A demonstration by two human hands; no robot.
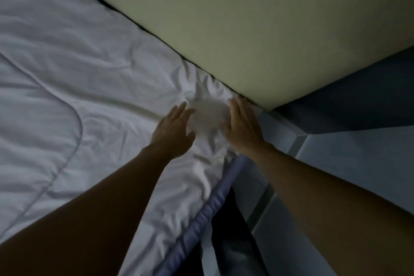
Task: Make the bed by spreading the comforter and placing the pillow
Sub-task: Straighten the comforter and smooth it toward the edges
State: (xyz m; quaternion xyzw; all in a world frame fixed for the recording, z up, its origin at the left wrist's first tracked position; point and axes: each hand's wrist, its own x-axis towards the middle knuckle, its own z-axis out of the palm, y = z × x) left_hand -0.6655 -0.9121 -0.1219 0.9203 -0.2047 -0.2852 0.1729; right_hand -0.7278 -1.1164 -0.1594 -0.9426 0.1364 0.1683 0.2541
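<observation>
Comforter (pixel 67 96), white and quilted, takes up the whole left half of what we see. It lies spread over the bed with soft creases running across it and a curved stitched seam (pixel 77 123) looping down its left part. Above and to the right stands a pale yellow-green wall (pixel 246 18), and the comforter's far edge runs right along its foot, with a thin dark line between the two. On the right are bluish-grey surfaces (pixel 358 163) in dim light, and we cannot tell what they are. Along the near side of the bed a blue gathered trim (pixel 201 215) shows just below the comforter's edge, with a dark gap beside it. Our two bare forearms reach in from the bottom towards the corner where the comforter meets the wall. There the cloth is bunched into a small fan of tight wrinkles (pixel 208 98). The left hand (pixel 172 132) lies palm down on the comforter just left of that patch, fingers straight and close together, holding nothing. The right hand (pixel 240 123) lies flat on the very corner of the comforter, near the wall, fingers also straight. Both hands are slightly blurred.
</observation>
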